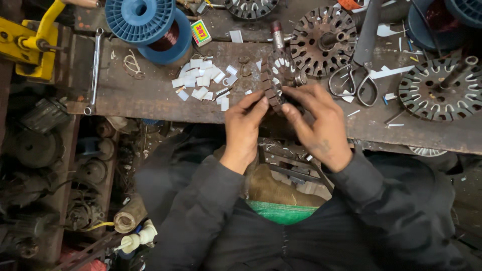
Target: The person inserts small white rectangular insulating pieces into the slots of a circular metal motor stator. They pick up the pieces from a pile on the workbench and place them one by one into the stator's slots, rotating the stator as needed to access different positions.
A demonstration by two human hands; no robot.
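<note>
Left hand (244, 125) pinching slotted stator core (275, 83) at near rim, fingers half curled. Core standing on edge near workbench (150, 95) front edge (white insulation slips (201, 80) beside). Right hand (319, 125) gripping opposite rim. Likely heavy, rigid, sharp-edged laminations; rim hold safest.

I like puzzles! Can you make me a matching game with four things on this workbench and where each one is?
Things:
1. scissors
2. blue spool
3. white paper bits
4. slotted metal wheel

Places:
A. far left of the bench, at the back
B. between both hands
C. just right of the hands
D. just left of the hands

Pairs: 1-C, 2-A, 3-D, 4-B
</note>
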